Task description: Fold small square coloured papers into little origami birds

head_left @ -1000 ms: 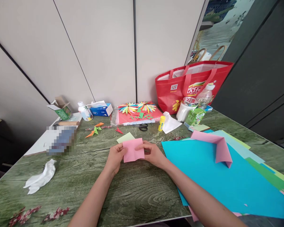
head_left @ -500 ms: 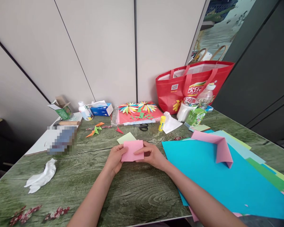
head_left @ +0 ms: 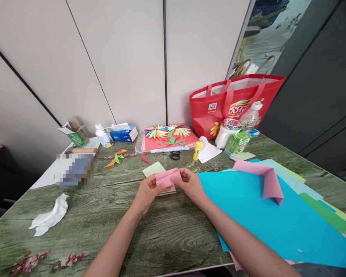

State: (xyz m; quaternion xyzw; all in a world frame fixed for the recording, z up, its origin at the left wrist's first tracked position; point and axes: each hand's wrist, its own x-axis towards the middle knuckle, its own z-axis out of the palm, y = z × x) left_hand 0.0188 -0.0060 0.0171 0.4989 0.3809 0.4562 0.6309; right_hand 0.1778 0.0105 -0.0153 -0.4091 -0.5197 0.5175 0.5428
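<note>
A small pink paper is held up between both my hands, its lower part bent up toward the top edge. My left hand pinches its left side, thumb in front. At the right side, my right hand grips it with thumb and fingers. Below and behind the pink paper lies a stack of small paper squares, pale green on top, partly hidden by my hands and the pink sheet. Beyond my hands are black scissors and a yellow glue stick.
Large blue paper lies at right with a folded pink strip on it. Behind stand a red bag, a green carton and a tissue box. Folded paper pieces and a crumpled tissue lie left.
The pink paper went from a flat upright square to a bent, narrower shape. Both hands rose slightly and turned, the left shifting right, uncovering the stack's lower edge.
</note>
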